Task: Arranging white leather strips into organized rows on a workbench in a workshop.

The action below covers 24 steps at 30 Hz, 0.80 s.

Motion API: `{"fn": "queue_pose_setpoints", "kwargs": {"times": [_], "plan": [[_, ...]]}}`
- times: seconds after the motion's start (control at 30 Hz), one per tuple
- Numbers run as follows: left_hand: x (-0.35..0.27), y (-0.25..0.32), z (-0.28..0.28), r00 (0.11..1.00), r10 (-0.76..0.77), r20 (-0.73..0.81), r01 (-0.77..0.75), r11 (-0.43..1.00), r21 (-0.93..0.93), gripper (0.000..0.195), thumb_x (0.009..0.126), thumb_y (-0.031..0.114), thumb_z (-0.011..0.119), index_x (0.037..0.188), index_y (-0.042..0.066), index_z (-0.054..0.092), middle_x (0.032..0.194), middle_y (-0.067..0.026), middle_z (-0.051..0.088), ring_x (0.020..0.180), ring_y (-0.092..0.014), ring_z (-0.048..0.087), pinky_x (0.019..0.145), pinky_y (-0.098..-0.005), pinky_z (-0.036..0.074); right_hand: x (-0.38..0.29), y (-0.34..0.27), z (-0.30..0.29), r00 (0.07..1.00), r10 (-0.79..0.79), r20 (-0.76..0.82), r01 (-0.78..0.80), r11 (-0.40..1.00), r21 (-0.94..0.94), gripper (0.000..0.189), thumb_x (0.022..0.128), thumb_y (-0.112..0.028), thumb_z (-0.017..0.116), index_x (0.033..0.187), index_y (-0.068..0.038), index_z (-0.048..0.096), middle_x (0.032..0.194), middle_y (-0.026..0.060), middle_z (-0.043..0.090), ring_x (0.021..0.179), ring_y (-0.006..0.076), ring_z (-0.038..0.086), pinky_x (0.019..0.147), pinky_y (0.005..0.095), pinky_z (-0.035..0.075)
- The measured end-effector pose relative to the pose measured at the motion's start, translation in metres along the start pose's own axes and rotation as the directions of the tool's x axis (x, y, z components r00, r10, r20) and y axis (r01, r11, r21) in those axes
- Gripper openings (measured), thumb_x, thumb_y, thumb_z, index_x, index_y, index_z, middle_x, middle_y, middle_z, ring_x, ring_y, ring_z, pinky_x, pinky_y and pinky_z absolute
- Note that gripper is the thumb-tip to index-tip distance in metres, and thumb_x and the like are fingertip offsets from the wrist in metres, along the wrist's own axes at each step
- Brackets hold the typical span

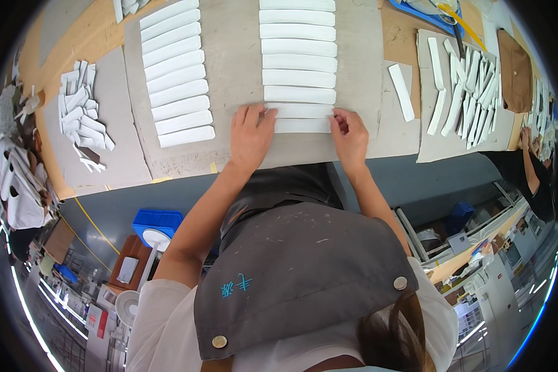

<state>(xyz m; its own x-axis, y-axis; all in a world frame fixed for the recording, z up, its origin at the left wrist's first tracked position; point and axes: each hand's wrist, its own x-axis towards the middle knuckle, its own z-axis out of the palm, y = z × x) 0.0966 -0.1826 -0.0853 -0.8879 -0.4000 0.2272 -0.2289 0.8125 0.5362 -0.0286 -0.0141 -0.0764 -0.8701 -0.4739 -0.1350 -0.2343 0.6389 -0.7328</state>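
My left hand (252,136) is at the left end of a white strip (304,111) near the front of the middle column, thumb and fingers closed on that end. At the strip's right end, the curled fingers of my right hand (352,136) pinch the edge. Just in front lies another white strip (302,125), its ends partly hidden by my hands. Beyond them the column of flat strips (299,63) continues away from me in close rows. A second column of strips (178,85) lies to the left on the same grey board (232,56).
A heap of short white pieces (81,114) sits on the left. To the right are a single strip (401,92), a pile of longer strips (474,93), a brown cloth (514,69) and a blue tray (402,5). Another person's arm (531,162) shows at far right.
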Motion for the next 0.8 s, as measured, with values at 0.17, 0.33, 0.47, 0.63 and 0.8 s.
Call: {"fn": "queue_pose_setpoints", "kwargs": {"times": [0.17, 0.33, 0.47, 0.63, 0.8], "plan": [[0.002, -0.001, -0.003, 0.999, -0.035, 0.036, 0.036, 0.999, -0.024, 0.026, 0.066, 0.003, 0.065, 0.091, 0.005, 0.061, 0.087, -0.0077, 0.051, 0.081, -0.026, 0.049, 0.069, -0.0359, 0.042, 0.002, 0.001, 0.000, 0.999, 0.017, -0.041, -0.016, 1.000, 0.016, 0.018, 0.074, -0.003, 0.064, 0.092, -0.001, 0.061, 0.071, 0.0068, 0.055, 0.057, 0.0153, 0.053, 0.053, 0.0268, 0.044], [0.002, -0.005, -0.004, 0.997, -0.062, 0.048, 0.065, 0.995, -0.069, 0.026, 0.067, 0.002, 0.065, 0.092, 0.004, 0.060, 0.087, -0.0093, 0.051, 0.079, -0.027, 0.049, 0.069, -0.0368, 0.042, 0.001, -0.001, -0.003, 0.999, 0.047, -0.007, -0.047, 0.998, 0.040, 0.014, 0.074, -0.004, 0.065, 0.086, -0.002, 0.059, 0.069, 0.0064, 0.054, 0.057, 0.0152, 0.052, 0.052, 0.0270, 0.043], [0.002, -0.007, -0.004, 0.998, -0.051, 0.038, 0.054, 0.996, -0.067, 0.026, 0.067, 0.002, 0.065, 0.092, 0.003, 0.059, 0.087, -0.0096, 0.051, 0.078, -0.028, 0.049, 0.067, -0.0364, 0.043, -0.002, 0.002, -0.005, 1.000, 0.000, 0.024, 0.000, 1.000, -0.017, 0.012, 0.074, -0.005, 0.066, 0.083, -0.003, 0.058, 0.069, 0.0062, 0.054, 0.057, 0.0157, 0.051, 0.052, 0.0272, 0.043], [0.001, -0.008, -0.003, 0.998, -0.053, 0.037, 0.055, 0.995, -0.080, 0.026, 0.067, 0.002, 0.066, 0.092, 0.004, 0.058, 0.087, -0.0098, 0.051, 0.078, -0.028, 0.049, 0.067, -0.0367, 0.043, -0.003, 0.001, -0.006, 0.997, -0.058, 0.053, 0.060, 0.998, -0.027, 0.011, 0.073, -0.004, 0.066, 0.081, -0.003, 0.058, 0.071, 0.0066, 0.054, 0.058, 0.0174, 0.052, 0.053, 0.0284, 0.044], [-0.010, -0.005, -0.010, 0.995, -0.037, 0.094, 0.044, 0.996, -0.077, 0.026, 0.066, 0.004, 0.066, 0.091, 0.003, 0.057, 0.087, -0.0095, 0.049, 0.079, -0.028, 0.048, 0.067, -0.0365, 0.043, -0.004, 0.003, -0.005, 0.995, -0.071, 0.070, 0.073, 0.997, -0.026, 0.011, 0.072, -0.003, 0.066, 0.079, -0.002, 0.058, 0.071, 0.0071, 0.054, 0.058, 0.0180, 0.053, 0.053, 0.0285, 0.044]]}}
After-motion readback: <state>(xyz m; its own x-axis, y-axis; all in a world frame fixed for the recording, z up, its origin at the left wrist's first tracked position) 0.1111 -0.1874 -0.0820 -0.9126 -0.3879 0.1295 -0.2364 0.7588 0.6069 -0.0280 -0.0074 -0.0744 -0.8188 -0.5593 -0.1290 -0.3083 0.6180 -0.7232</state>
